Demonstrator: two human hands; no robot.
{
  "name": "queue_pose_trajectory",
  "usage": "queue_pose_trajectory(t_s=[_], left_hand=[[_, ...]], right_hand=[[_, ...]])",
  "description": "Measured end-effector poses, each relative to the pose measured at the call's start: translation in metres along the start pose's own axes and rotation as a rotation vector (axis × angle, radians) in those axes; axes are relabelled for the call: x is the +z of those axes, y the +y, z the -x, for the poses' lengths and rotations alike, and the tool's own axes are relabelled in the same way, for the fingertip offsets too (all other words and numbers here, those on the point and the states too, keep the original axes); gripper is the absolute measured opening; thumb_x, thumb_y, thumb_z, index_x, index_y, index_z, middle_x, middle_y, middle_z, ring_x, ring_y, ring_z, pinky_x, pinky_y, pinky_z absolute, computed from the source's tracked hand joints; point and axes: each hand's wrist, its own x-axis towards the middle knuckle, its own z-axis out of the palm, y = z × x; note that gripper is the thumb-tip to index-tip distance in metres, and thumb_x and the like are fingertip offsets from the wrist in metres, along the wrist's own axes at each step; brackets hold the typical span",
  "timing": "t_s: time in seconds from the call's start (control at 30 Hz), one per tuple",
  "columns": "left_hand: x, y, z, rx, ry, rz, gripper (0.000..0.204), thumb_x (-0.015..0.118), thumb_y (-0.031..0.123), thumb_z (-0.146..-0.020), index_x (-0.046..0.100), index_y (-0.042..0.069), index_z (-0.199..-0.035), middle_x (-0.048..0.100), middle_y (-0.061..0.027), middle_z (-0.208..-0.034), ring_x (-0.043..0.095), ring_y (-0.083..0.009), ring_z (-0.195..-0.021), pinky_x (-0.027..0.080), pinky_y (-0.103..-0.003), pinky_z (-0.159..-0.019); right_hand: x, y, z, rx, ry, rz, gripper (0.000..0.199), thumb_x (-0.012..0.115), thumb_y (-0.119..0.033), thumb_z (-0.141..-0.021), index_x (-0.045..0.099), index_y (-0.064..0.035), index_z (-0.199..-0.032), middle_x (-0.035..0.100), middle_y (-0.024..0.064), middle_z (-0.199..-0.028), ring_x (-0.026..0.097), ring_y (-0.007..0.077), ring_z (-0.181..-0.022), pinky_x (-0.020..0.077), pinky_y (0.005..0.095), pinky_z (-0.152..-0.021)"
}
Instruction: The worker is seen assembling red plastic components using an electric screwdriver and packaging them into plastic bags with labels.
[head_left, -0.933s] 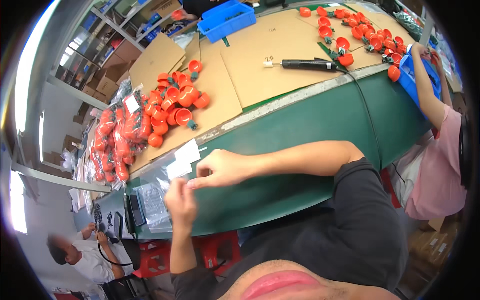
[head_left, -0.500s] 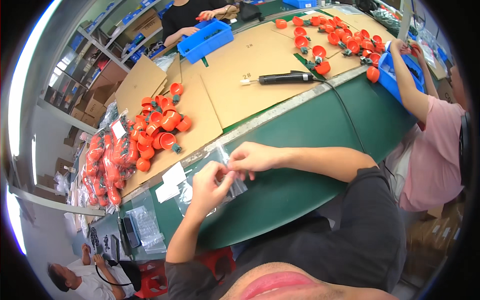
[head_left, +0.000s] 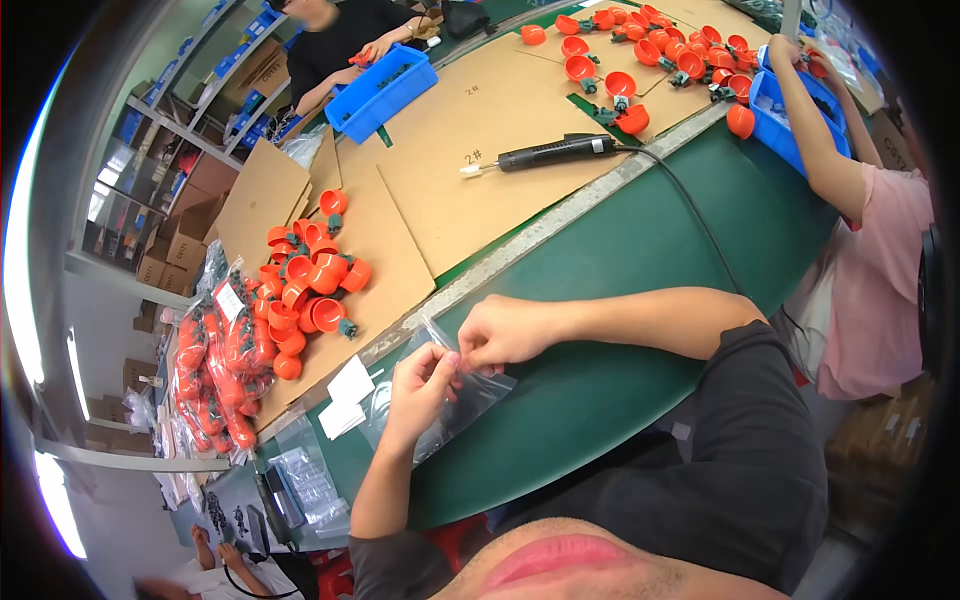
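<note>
A clear plastic bag [head_left: 455, 405] lies on the green table [head_left: 620, 330], and both my hands pinch its top edge. My left hand [head_left: 420, 385] grips the bag's mouth from the left, and my right hand [head_left: 505, 333] grips it from the right, fingertips almost touching. A heap of orange cups with small green fittings [head_left: 310, 290] sits on cardboard sheets [head_left: 470, 190] to the upper left of my hands.
A black electric screwdriver [head_left: 555, 152] with a cable lies on the cardboard. White paper slips [head_left: 345, 400] and more clear bags [head_left: 305, 485] lie left of my hands. Bagged orange cups [head_left: 210, 370] pile at the table's left end. Two other people work at blue bins [head_left: 385, 90] [head_left: 790, 115].
The view has shifted, so my hands now sit nearer the middle. Both hands have come closer together on the bag's top edge.
</note>
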Motion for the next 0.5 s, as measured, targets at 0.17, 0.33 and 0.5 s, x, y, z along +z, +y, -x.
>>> queue_pose_trajectory(t_s=[0.17, 0.33, 0.5], left_hand=[[0.005, 0.001, -0.001, -0.012, 0.025, 0.019, 0.022, 0.063, 0.018, -0.106, 0.065, 0.001, -0.093, 0.067, -0.0034, -0.080, 0.062, -0.0079, -0.068, 0.051, -0.023, -0.057], [0.007, 0.003, 0.001, 0.124, -0.008, 0.071, 0.019, 0.061, 0.014, -0.107, 0.064, -0.001, -0.095, 0.067, -0.0035, -0.084, 0.062, -0.0080, -0.069, 0.052, -0.023, -0.059], [-0.007, 0.001, 0.008, 0.156, -0.113, 0.280, 0.020, 0.060, 0.016, -0.108, 0.062, 0.000, -0.096, 0.069, -0.0083, -0.087, 0.066, -0.0149, -0.070, 0.055, -0.028, -0.061]], right_hand=[[0.017, 0.003, 0.000, -0.261, 0.155, 0.224, 0.025, 0.078, -0.026, -0.085, 0.074, -0.0027, -0.078, 0.070, 0.0097, -0.065, 0.070, 0.0274, -0.063, 0.0545, 0.0378, -0.060], [0.011, 0.002, 0.000, -0.223, 0.114, 0.322, 0.037, 0.080, -0.037, -0.088, 0.073, -0.0030, -0.075, 0.069, 0.0101, -0.067, 0.067, 0.0284, -0.061, 0.0532, 0.0381, -0.059], [0.013, -0.014, 0.004, -0.253, -0.074, -0.294, 0.044, 0.066, -0.037, -0.104, 0.071, -0.0034, -0.075, 0.064, 0.0022, -0.064, 0.061, 0.0095, -0.059, 0.0497, 0.0299, -0.056]])
